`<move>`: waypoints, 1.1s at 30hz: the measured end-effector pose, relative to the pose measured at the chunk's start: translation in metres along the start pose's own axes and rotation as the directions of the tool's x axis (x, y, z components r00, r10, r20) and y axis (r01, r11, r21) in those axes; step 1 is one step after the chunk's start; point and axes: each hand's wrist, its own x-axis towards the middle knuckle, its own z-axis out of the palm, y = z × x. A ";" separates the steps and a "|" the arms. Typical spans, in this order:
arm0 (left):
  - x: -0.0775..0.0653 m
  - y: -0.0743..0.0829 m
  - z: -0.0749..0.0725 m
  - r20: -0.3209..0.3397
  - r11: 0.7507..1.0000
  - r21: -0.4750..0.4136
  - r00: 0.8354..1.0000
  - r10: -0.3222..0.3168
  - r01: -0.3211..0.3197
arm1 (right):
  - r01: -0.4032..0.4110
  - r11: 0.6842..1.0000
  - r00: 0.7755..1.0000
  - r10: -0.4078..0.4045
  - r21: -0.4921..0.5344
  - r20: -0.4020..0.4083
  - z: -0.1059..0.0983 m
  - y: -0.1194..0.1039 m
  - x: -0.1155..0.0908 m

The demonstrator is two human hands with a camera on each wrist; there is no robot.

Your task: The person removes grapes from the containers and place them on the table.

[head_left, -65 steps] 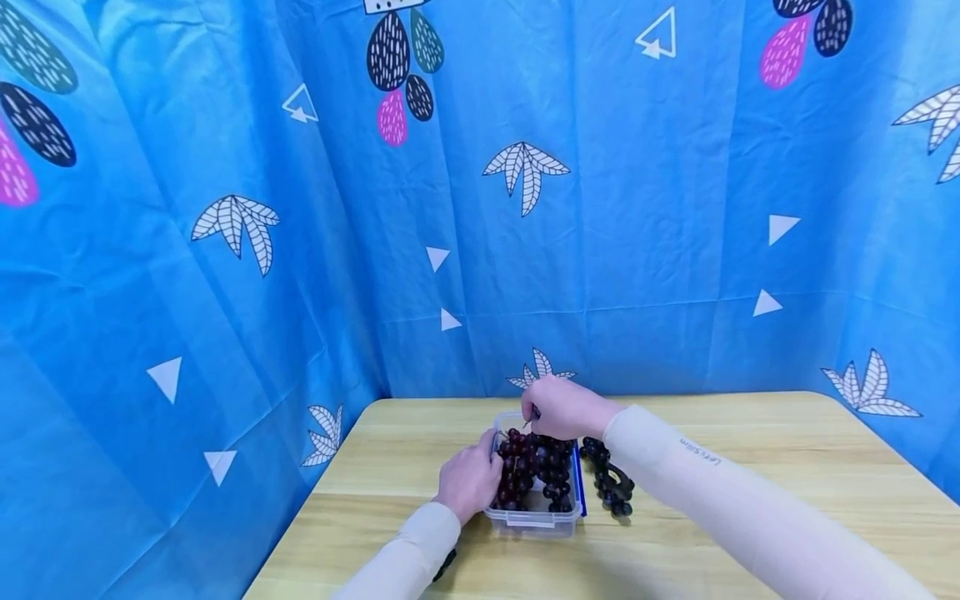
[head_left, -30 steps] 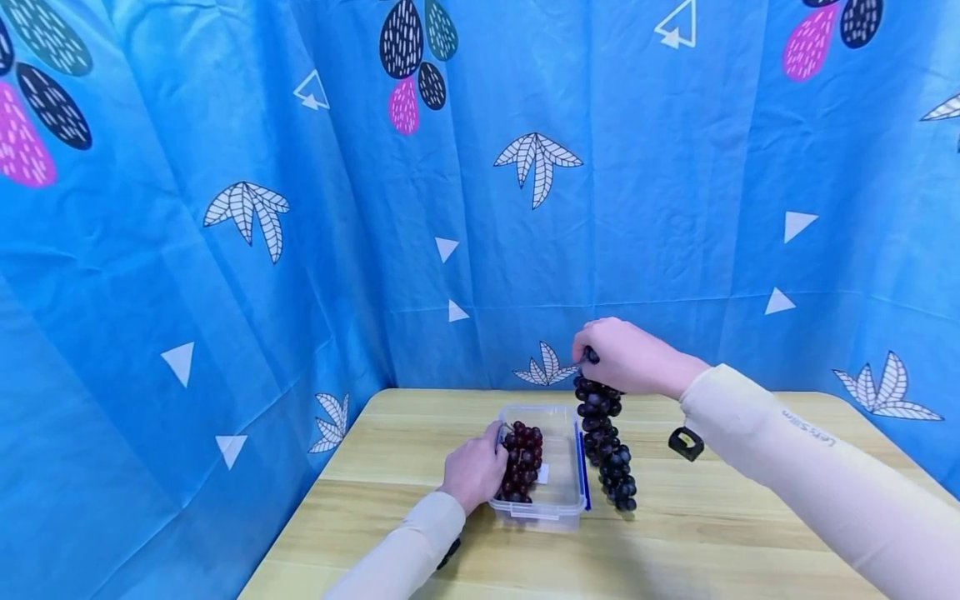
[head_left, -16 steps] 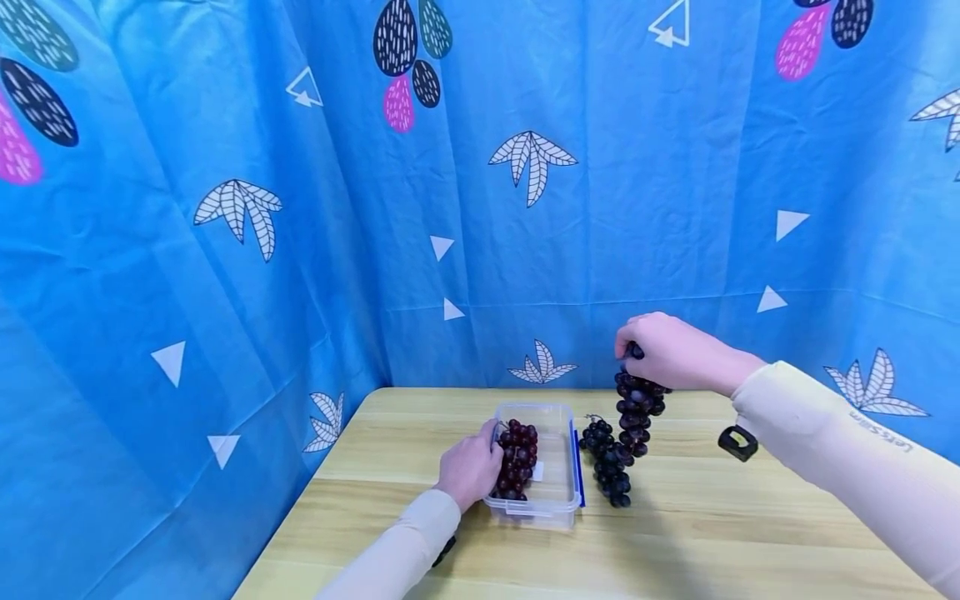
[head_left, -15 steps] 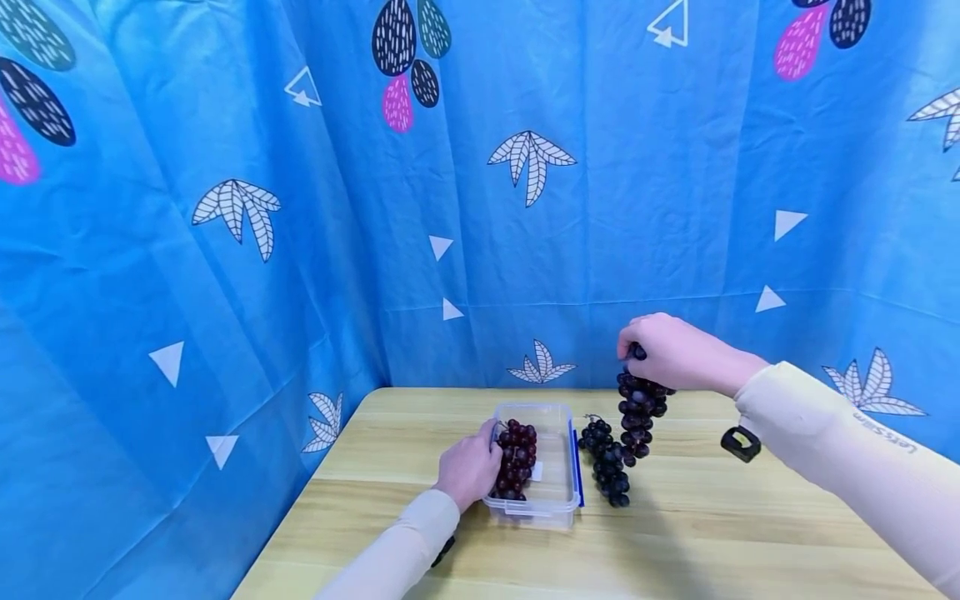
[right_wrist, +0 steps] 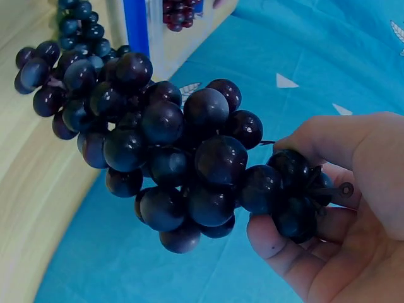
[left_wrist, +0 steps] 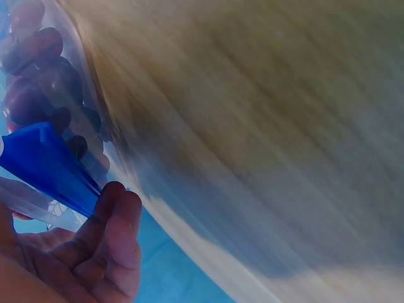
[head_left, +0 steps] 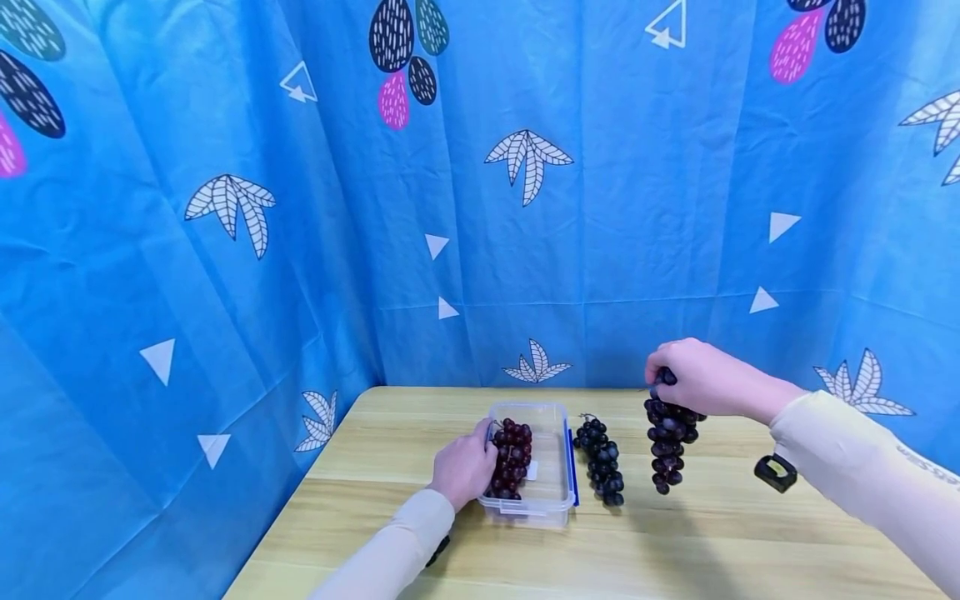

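My right hand (head_left: 697,379) holds a dark purple bunch of grapes (head_left: 670,437) by its stem end, and the bunch hangs at the right of the table. In the right wrist view, the thumb and fingers curl round its top grapes (right_wrist: 293,196). My left hand (head_left: 462,467) grips the left side of a clear plastic container (head_left: 551,450). Its fingers meet at the container's blue flap (left_wrist: 50,167) in the left wrist view. Inside, along the left wall, lies a red bunch of grapes (head_left: 512,458).
A black bunch of grapes (head_left: 600,462) lies on the wooden table (head_left: 750,517), just right of the container and its other blue flap (head_left: 573,467). Behind the table hangs a blue patterned curtain (head_left: 622,250).
My right hand has lifted the purple bunch out of the container and carried it right, past the black bunch, then slightly lower. My left hand stays on the container.
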 end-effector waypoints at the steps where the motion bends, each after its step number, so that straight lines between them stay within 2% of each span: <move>1: 0.000 0.000 0.000 -0.003 1.000 -0.001 1.000 0.001 -0.001 | 0.000 1.000 1.000 0.000 0.000 0.007 0.001 0.000 -0.002; 9: -0.001 0.000 -0.003 0.017 1.000 -0.009 1.000 -0.021 0.021 | -0.012 1.000 0.999 0.012 0.003 0.048 0.002 0.001 -0.013; 14: -0.001 0.000 -0.004 0.018 1.000 -0.005 1.000 -0.025 0.025 | -0.016 0.999 0.995 0.013 0.031 0.101 0.003 0.003 -0.021; 21: -0.001 0.000 -0.004 0.017 1.000 0.001 1.000 -0.019 0.019 | 0.026 0.998 0.989 -0.035 0.061 0.143 0.005 0.008 -0.032; 28: -0.002 -0.001 -0.005 -0.002 1.000 0.016 1.000 -0.003 0.003 | 0.025 0.994 0.980 -0.046 0.110 0.195 0.011 0.013 -0.036; 33: -0.003 -0.001 -0.004 0.000 1.000 0.005 1.000 -0.002 0.002 | 0.057 0.989 0.979 -0.083 0.137 0.188 0.021 0.019 -0.034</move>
